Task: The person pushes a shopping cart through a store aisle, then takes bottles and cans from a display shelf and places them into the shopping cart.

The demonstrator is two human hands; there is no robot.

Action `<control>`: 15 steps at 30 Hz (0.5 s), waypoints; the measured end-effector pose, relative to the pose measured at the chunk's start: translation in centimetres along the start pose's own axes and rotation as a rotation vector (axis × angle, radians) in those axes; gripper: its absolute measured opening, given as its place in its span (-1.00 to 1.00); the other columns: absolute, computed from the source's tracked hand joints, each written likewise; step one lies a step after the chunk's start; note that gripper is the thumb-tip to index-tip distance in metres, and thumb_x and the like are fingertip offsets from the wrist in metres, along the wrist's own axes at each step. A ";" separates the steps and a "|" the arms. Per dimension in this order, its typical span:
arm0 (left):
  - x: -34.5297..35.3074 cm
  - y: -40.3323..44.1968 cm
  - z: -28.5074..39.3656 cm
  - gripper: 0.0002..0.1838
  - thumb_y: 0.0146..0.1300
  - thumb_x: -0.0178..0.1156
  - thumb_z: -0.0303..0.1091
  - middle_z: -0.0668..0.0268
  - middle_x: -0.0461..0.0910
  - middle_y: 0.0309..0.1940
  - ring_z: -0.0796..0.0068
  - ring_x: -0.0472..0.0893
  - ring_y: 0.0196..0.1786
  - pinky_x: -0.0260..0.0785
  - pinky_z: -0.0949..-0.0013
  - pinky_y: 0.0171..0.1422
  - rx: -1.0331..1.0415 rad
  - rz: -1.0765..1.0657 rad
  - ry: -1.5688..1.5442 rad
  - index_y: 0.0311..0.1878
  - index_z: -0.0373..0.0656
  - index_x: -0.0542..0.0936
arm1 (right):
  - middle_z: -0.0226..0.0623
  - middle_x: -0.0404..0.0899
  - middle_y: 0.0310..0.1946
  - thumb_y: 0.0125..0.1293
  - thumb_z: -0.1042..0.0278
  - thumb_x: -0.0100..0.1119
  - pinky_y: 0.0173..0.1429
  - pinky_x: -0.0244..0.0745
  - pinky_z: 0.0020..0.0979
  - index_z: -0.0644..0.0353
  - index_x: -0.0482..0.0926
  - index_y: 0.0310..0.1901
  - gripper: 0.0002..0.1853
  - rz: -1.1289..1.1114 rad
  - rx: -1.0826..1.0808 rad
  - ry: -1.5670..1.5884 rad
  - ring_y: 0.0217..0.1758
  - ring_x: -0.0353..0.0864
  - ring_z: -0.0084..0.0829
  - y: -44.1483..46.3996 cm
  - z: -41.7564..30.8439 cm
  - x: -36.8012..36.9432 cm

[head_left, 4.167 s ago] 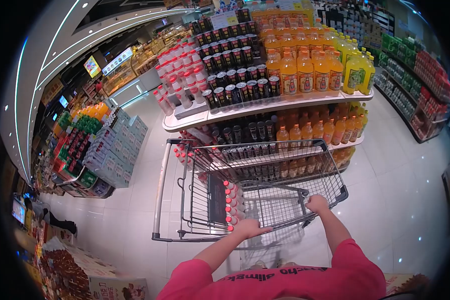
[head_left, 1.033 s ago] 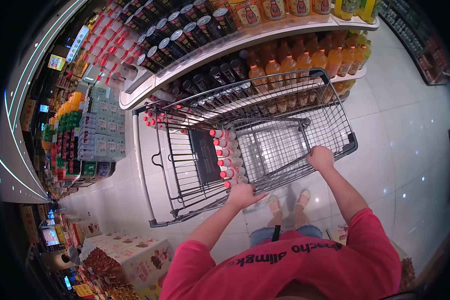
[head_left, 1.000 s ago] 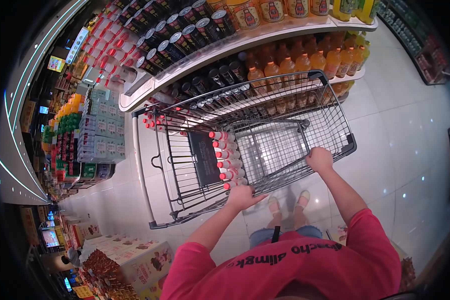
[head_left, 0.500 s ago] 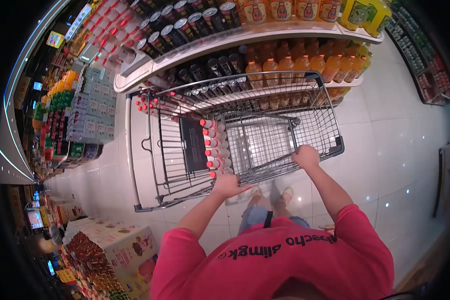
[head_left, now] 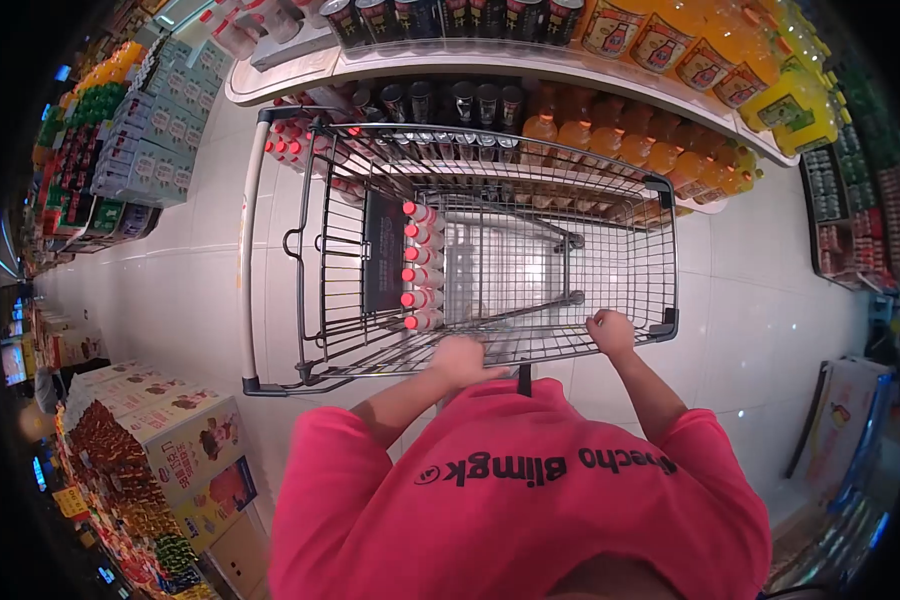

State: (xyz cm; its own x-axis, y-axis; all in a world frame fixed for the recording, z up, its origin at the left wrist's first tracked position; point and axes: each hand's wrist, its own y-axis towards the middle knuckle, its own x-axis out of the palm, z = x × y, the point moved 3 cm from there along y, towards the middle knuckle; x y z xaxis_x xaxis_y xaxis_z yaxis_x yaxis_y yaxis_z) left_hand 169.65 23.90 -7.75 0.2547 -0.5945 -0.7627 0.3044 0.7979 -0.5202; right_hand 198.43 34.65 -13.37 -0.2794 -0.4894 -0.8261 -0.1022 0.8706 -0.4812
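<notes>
A wire shopping cart (head_left: 625,255) stands sideways in front of the person on the pale tiled floor (head_left: 750,350), its handle bar (head_left: 251,250) to the left. Inside, a row of red-capped bottles (head_left: 429,277) sits beside a black panel (head_left: 384,250) at the handle end, caps towards the panel. The left hand (head_left: 460,361), slightly blurred, is clasped over the cart's near rim, thumb stretched out to the right. The right hand (head_left: 611,332) is curled round the same rim, well apart from the left and close to the front corner. The person wears a pink shirt (head_left: 530,490) with black lettering. Beyond the cart, a display shelf (head_left: 400,68) holds dark cans (head_left: 462,20), orange bottles (head_left: 665,45) and yellow bottles (head_left: 790,105), with more drinks below. Stacked cartons (head_left: 160,150) stand to the left; printed boxes (head_left: 195,440) are at lower left.
</notes>
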 end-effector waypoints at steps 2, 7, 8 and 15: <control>0.3 0.1 0.0 -0.14 0.01 -0.13 0.53 0.04 0.60 -0.55 0.07 0.62 -0.42 0.44 0.11 -0.33 0.019 -0.040 -0.041 -0.51 -0.24 0.64 | -0.15 0.61 -0.51 0.10 0.04 0.10 -0.24 0.51 -0.16 0.11 0.64 -0.48 -0.69 -0.032 0.014 -0.022 -0.38 0.61 -0.12 0.0 0.0 -0.3; 0.3 1.0 -0.7 -0.29 0.07 -0.07 0.35 0.02 0.63 -0.45 0.08 0.66 -0.32 0.48 0.11 -0.22 -0.023 -0.224 -0.147 -0.44 -0.22 0.66 | -0.19 0.59 -0.58 0.11 0.09 0.10 -0.31 0.48 -0.17 0.10 0.64 -0.49 -0.73 0.081 0.007 -0.048 -0.44 0.59 -0.13 0.4 -0.3 -0.5; 0.4 1.0 -0.7 -0.42 0.10 -0.03 0.19 0.04 0.64 -0.43 0.10 0.66 -0.30 0.49 0.13 -0.21 -0.018 -0.220 -0.141 -0.44 -0.21 0.66 | -0.19 0.58 -0.59 0.11 0.10 0.11 -0.33 0.47 -0.18 0.12 0.63 -0.49 -0.73 0.074 0.006 -0.044 -0.45 0.59 -0.14 0.4 -0.2 -0.5; 1.3 1.5 -0.6 -0.71 0.08 0.05 -0.18 0.08 0.66 -0.38 0.15 0.67 -0.29 0.51 0.17 -0.22 -0.038 -0.296 -0.123 -0.39 -0.17 0.67 | -0.21 0.56 -0.62 0.09 0.16 0.14 -0.37 0.44 -0.20 0.16 0.58 -0.52 -0.76 0.069 -0.032 -0.030 -0.50 0.57 -0.17 0.1 -0.4 -1.1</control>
State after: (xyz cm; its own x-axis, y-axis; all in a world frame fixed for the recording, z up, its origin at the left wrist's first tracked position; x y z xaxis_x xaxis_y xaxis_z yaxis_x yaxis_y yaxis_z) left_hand 169.85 24.33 -9.77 0.2699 -0.8071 -0.5251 0.3484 0.5903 -0.7282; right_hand 198.36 35.31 -12.43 -0.2580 -0.4292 -0.8656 -0.1143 0.9032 -0.4138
